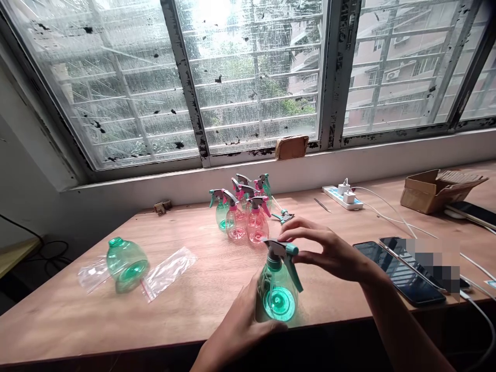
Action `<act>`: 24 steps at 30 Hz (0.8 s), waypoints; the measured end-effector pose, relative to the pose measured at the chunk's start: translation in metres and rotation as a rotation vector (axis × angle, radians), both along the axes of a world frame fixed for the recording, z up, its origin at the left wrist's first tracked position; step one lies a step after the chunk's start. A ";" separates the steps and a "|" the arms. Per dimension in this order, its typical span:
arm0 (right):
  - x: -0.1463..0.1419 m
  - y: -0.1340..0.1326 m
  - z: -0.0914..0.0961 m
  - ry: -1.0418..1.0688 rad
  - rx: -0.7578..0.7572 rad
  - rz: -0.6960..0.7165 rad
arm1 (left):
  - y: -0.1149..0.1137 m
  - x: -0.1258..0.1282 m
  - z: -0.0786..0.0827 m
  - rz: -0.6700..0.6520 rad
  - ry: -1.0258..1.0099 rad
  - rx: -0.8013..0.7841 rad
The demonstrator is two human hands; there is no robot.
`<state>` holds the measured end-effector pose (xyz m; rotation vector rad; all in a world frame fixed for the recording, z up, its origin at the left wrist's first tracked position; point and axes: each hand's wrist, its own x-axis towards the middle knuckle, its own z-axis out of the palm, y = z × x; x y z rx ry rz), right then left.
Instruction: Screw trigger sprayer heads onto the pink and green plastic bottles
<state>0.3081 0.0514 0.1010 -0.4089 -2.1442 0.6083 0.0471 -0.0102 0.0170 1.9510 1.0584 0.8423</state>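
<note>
A green see-through spray bottle point(278, 297) with a grey and teal spray head point(277, 249) stands upright at the table's front edge. My left hand point(242, 315) is wrapped round its body from the left, thumb low in front. My right hand point(335, 253) is at the spray head, fingers curved and apart; its fingertips are beside the head and nozzle, and I cannot tell whether they touch. Farther back stands a cluster of pink spray bottles point(237, 225) and green ones, heads fitted. A loose spray head point(284, 216) lies to their right.
A headless green bottle point(126, 261) lies tilted at the left, by clear plastic bags point(170, 273). Phones point(401, 271) lie at the right. Behind them are a power strip point(343, 198) with white cables and an open cardboard box point(424, 194). A window lines the back.
</note>
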 end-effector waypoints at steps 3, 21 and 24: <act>-0.013 -0.005 -0.001 0.010 -0.027 0.005 | 0.000 0.000 0.000 -0.007 0.016 0.016; -0.006 -0.017 -0.002 -0.047 0.063 -0.346 | 0.001 -0.001 -0.004 -0.010 0.072 0.039; -0.001 -0.009 -0.004 0.003 0.108 -0.275 | 0.001 -0.002 -0.003 -0.034 0.087 0.043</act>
